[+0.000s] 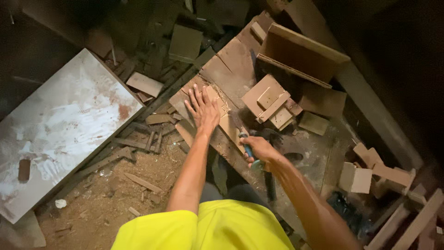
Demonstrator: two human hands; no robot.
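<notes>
Sawdust and wood offcuts cover the dim workshop floor (115, 194) seen from a head-worn camera, with a paint-smeared white board (64, 125) leaning well to the left of the worn wooden tabletop (231, 65). At the tabletop's near edge, the person's left hand (202, 110) lies flat with fingers spread on a pale wood piece (226, 121), its grip fully open and closed on nothing, apparently pressing down to keep the piece from shifting. Just right of it, the right hand (260, 149) has its grip wrapped tight round the blue handle of a chisel (241, 130), blade angled toward the wood piece beside the steadying palm. Farther right on the tabletop sit stacked wooden blocks (270, 103) beside a slanted plank (303, 53), likely set aside from the working area.
</notes>
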